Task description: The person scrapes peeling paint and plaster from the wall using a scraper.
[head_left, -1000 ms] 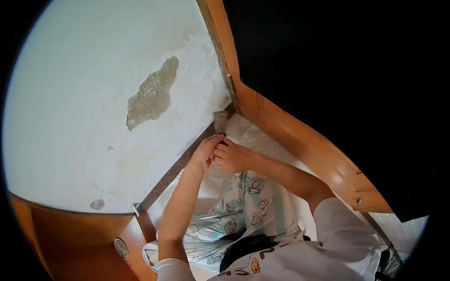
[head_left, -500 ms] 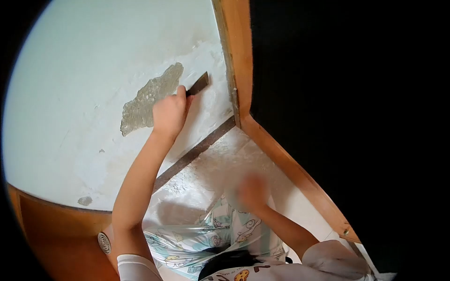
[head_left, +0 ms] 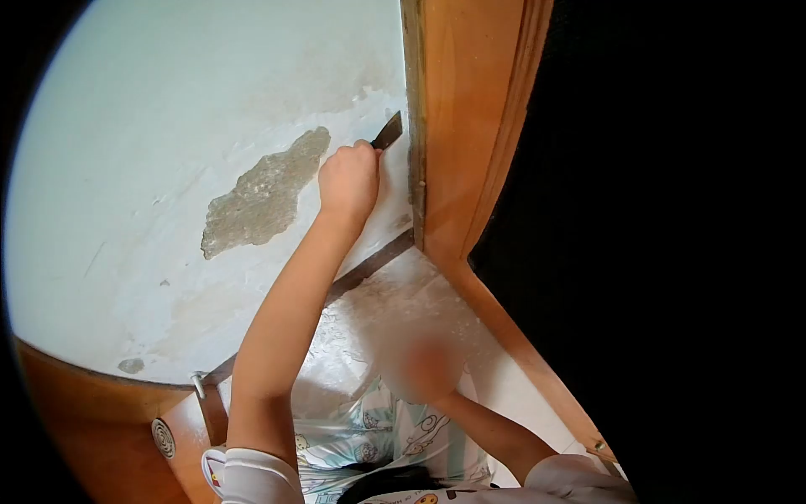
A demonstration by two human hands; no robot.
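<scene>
A single camera, worn on the person's head, looks forward and steeply down over their own body. Nearest to it, at the bottom, are the white shirt (head_left: 579, 479) and patterned trousers (head_left: 432, 428); the left hand (head_left: 348, 181) is farther out, well clear of the lens. The patchy wall (head_left: 126, 168) slants across the left and far side, a varnished wooden frame (head_left: 466, 126) runs along the right, and the floor (head_left: 516, 378) between them shows from above. The wide view curves to a dark, rounded border at left.
</scene>
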